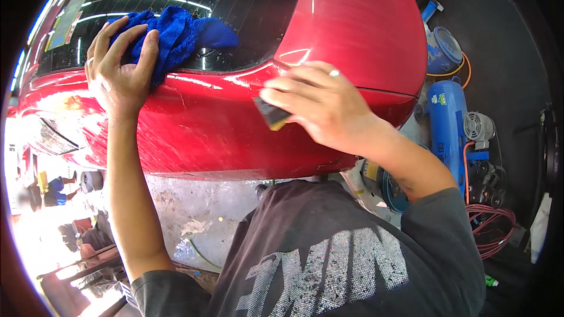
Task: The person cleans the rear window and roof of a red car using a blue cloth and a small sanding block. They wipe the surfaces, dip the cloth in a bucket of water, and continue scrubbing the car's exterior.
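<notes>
My left hand point(121, 74) presses a bunched blue microfibre cloth point(174, 38) against the lower part of a car's dark rear window point(252, 6), its fingers curled over the cloth. Water drops dot the glass around it. In my right hand point(326, 103), slightly smeared by motion, is a small dark sanding block point(271, 113) with a yellow layer along its lower edge. The block is at the red body panel point(217, 126) below the window; whether it touches the paint I cannot tell. Whitish streaks and wet-looking patches mark the panel further left.
On the right stand a blue air compressor tank point(446, 117), a blue bucket point(445, 47) and a coiled red hose point(492, 232). A round tin point(392, 191) sits near my right elbow. Assorted gear lies on the concrete floor point(194, 199) at the lower left.
</notes>
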{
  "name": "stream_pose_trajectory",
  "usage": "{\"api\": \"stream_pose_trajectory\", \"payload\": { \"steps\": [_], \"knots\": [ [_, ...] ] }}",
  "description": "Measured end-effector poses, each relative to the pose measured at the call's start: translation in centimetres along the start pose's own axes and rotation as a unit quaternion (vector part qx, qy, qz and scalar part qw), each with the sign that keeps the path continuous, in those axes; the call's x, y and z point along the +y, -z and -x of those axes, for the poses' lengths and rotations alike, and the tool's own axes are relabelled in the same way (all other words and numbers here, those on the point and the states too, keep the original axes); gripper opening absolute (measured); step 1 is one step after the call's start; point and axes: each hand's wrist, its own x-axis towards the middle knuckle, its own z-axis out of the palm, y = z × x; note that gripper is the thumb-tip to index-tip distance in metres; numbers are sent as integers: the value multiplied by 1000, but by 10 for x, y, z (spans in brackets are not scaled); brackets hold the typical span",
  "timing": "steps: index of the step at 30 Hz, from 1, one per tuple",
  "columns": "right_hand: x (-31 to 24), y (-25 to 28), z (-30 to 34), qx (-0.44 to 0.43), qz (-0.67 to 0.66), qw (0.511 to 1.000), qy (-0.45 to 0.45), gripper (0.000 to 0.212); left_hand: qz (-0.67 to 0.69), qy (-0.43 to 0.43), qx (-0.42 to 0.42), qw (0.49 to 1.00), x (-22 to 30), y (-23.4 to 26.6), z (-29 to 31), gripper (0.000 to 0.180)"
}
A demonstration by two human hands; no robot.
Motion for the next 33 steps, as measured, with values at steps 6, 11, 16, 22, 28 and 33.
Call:
{"api": "stream_pose_trajectory", "payload": {
  "steps": [6, 11, 16, 22, 28, 33],
  "knots": [
    [-3, -9, -5, 12, -24, 1000, -2, 54, -9, 2, 4, 1000, 1, 0, 0, 27],
    [8, 14, 11, -42, 14, 999, -13, 57, -16, 5, 6, 1000, -2, 2, 5, 27],
    [-7, -7, -11, 4, -29, 999, -24, 55, -21, 3, 12, 1000, 1, 0, 3, 27],
    [6, 16, 17, -41, 27, 998, -38, 57, -6, 16, 27, 1000, -2, -1, 4, 30],
    [-6, -3, -2, 4, 9, 999, -38, 59, -42, 2, 32, 999, 1, -5, 3, 32],
    [-8, 5, 16, -13, 38, 997, -67, 55, -16, 22, 24, 999, 0, -2, 6, 31]
  ]
}}
